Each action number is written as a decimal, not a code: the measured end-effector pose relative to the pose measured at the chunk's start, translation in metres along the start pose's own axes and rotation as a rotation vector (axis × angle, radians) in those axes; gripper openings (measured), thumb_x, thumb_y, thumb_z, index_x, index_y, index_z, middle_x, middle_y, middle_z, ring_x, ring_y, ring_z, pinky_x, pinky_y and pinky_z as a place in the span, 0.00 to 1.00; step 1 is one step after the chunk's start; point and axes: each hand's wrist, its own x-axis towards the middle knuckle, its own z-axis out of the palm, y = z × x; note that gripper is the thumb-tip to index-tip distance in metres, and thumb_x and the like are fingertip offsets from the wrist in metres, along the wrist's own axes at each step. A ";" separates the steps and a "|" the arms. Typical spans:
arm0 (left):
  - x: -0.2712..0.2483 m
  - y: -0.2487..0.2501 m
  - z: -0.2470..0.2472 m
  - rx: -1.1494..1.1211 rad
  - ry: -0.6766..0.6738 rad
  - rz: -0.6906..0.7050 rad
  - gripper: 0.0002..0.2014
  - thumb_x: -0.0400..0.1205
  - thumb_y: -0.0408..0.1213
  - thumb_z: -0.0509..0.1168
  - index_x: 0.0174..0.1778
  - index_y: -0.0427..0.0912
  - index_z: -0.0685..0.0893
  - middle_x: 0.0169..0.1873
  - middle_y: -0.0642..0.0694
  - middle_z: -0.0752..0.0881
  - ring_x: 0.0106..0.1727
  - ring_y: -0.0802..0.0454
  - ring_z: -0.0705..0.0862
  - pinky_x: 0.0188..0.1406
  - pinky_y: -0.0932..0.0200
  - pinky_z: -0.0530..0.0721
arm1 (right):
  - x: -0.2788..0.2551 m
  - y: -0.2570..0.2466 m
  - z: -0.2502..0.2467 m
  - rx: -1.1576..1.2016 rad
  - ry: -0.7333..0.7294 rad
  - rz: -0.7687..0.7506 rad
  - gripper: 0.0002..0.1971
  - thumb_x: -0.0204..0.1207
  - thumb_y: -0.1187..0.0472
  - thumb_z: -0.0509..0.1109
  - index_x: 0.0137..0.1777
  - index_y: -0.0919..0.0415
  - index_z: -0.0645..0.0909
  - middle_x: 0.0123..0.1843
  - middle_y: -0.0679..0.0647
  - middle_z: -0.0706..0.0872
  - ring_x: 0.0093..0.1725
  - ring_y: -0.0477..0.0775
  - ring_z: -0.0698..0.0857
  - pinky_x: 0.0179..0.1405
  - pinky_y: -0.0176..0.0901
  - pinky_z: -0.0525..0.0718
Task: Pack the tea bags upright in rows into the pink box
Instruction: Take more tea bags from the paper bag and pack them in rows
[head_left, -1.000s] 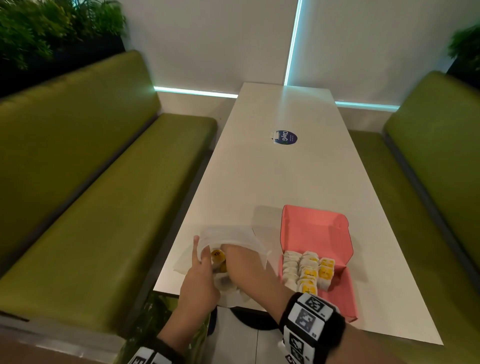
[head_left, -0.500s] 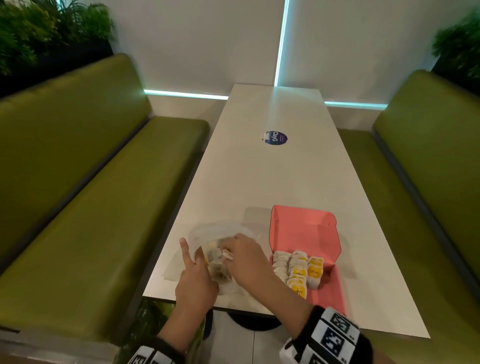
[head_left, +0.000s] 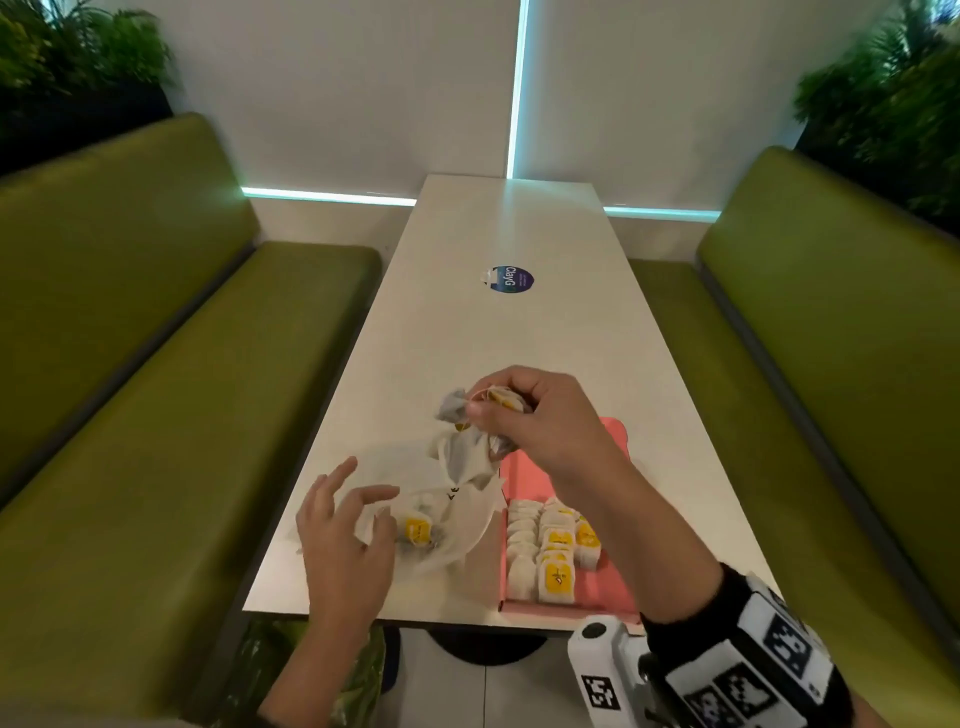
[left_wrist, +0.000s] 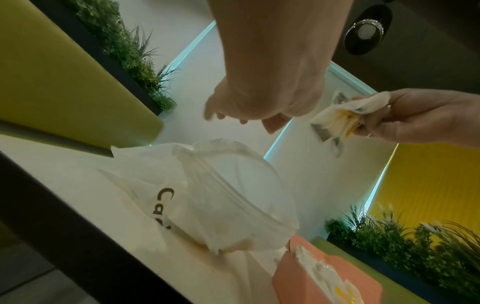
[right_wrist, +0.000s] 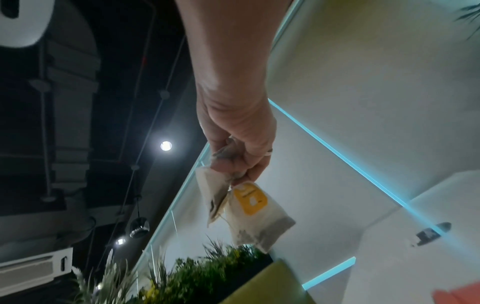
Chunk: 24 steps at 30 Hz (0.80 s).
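My right hand (head_left: 511, 415) is raised above the table and grips a bunch of white tea bags (head_left: 467, 441) with yellow tags (right_wrist: 249, 199), which dangle from its fingers (left_wrist: 405, 119). The pink box (head_left: 597, 597) lies open at the near right edge, with rows of tea bags (head_left: 550, 551) standing upright in its left part. A thin white plastic bag (head_left: 447, 519) lies left of the box with a few tea bags (head_left: 418, 530) inside. My left hand (head_left: 348, 514) hovers over the bag's (left_wrist: 207, 197) left side with fingers spread, holding nothing.
The long white table (head_left: 498, 338) carries a round blue sticker (head_left: 511, 279) further back. Green padded benches (head_left: 130, 415) run along both sides, with plants (head_left: 883, 104) behind them. The table's near edge lies just below the box.
My right hand has come out of the plastic bag and risen with a bunch of tea bags. My left hand has let go of the bag and opened.
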 end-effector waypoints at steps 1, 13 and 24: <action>0.001 0.005 0.000 -0.082 0.039 -0.007 0.12 0.77 0.28 0.65 0.44 0.52 0.84 0.66 0.54 0.77 0.71 0.49 0.70 0.67 0.33 0.73 | -0.001 -0.009 -0.003 0.037 -0.010 -0.021 0.09 0.71 0.71 0.74 0.36 0.57 0.85 0.35 0.55 0.85 0.30 0.49 0.80 0.25 0.36 0.80; 0.026 0.081 0.014 -1.355 -0.558 -0.706 0.34 0.72 0.66 0.51 0.66 0.51 0.80 0.59 0.41 0.87 0.57 0.40 0.87 0.45 0.40 0.88 | -0.016 0.006 0.004 -0.228 -0.099 -0.069 0.07 0.75 0.66 0.72 0.51 0.55 0.84 0.42 0.47 0.86 0.41 0.45 0.84 0.39 0.36 0.83; 0.002 0.075 0.052 -1.064 -0.627 -0.711 0.13 0.84 0.45 0.58 0.58 0.45 0.84 0.48 0.42 0.90 0.43 0.51 0.89 0.26 0.62 0.84 | -0.038 0.079 -0.002 -0.691 -0.202 -0.017 0.28 0.78 0.58 0.64 0.77 0.58 0.64 0.75 0.51 0.65 0.75 0.52 0.59 0.76 0.41 0.61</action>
